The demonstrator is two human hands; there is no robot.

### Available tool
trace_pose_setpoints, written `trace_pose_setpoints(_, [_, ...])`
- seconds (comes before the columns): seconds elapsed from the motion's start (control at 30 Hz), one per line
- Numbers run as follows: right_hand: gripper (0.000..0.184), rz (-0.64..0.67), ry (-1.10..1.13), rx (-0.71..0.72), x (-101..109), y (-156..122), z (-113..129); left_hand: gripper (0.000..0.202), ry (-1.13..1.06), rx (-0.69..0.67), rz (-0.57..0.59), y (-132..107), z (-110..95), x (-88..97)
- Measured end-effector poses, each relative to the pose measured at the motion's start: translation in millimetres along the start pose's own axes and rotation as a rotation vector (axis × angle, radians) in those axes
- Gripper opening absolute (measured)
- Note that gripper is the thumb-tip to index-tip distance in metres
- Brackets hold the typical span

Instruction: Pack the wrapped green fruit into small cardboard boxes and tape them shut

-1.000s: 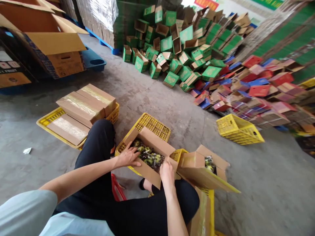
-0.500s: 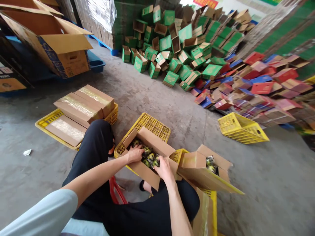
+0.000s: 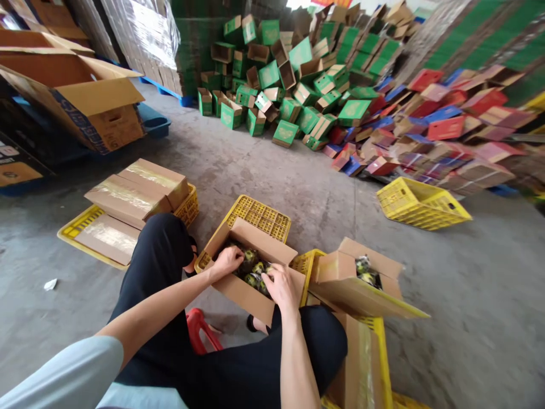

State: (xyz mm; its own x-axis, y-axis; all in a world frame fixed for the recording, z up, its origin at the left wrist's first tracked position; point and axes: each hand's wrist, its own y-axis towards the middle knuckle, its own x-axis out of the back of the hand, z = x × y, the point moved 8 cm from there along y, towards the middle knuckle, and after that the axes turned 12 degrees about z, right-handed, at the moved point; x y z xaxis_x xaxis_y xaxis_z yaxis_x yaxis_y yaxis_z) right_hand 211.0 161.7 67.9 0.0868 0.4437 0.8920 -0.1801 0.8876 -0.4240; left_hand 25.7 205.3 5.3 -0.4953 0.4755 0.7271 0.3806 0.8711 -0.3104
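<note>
An open cardboard box [image 3: 242,294] in front of my knees holds several round yellow-green and dark pieces of wrapped produce [image 3: 254,267] in clear plastic; their exact kind is unclear. At the box's left end, my left hand [image 3: 229,261] is closed, its fingertips pinched against the wrapping. My right hand [image 3: 280,284] reaches over the right end with bent fingers drawn together at the produce. What either hand pinches is too small to make out. Under the box lies a yellow plastic crate [image 3: 266,218], bottom side up.
Taped cartons [image 3: 138,184] rest on a yellow crate at left. A second open box [image 3: 340,278] with wrapped produce stands tilted at right, near another taped carton [image 3: 361,352]. Farther off are a yellow crate [image 3: 421,204] and heaps of green boxes [image 3: 285,132] and red boxes [image 3: 445,129].
Both hands have lifted slightly out of the produce, and the left fingers have curled in. The view has shifted a little; the box stays on its crate.
</note>
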Motion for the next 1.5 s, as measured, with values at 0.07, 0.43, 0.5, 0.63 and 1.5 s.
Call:
trace_pose_setpoints(0.07, [0.032,0.08,-0.031,0.03,-7.0,7.1,9.1,0.03,-0.15,-0.01,-0.079,-5.3,3.0,14.3])
trace_pose_setpoints(0.43, [0.051,0.28,-0.133,-0.027,-41.2,47.1,21.5,0.051,-0.745,-0.111,0.176,12.6,-11.0,14.0])
trace_pose_setpoints(0.5, [0.042,0.291,-0.137,-0.044,-45.1,49.0,20.7,0.036,-0.401,-0.089,0.214,17.9,-8.8,5.7])
trace_pose_setpoints(0.63, [0.046,0.26,-0.105,-0.06,-46.7,47.8,19.7,0.019,-0.076,-0.038,0.154,16.5,11.3,-2.0])
trace_pose_setpoints(1.5, [0.049,0.353,-0.153,-0.045,-45.7,36.9,30.6,0.034,-0.032,-0.074,0.034,21.7,15.6,4.1])
